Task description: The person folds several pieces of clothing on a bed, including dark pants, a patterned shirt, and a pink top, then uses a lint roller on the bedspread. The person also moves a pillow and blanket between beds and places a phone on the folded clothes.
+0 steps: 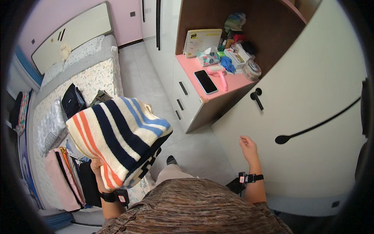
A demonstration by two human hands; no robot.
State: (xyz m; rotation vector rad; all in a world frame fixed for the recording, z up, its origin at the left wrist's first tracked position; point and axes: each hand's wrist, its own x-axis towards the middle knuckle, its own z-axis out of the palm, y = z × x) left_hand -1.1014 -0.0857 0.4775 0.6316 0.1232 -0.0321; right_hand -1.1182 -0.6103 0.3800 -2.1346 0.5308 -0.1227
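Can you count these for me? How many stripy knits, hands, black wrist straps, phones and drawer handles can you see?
Striped knit: 1
Hands: 2
Black wrist straps: 2
Phone: 1
Drawer handles: 3
Total: 9

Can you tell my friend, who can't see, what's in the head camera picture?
A person's left grip holds a folded striped knit in cream, navy, blue and orange; the right grip, with no object visible in it, is near a white door. To the left is a bed with clothes; ahead, a phone lies on a pink-topped cabinet.
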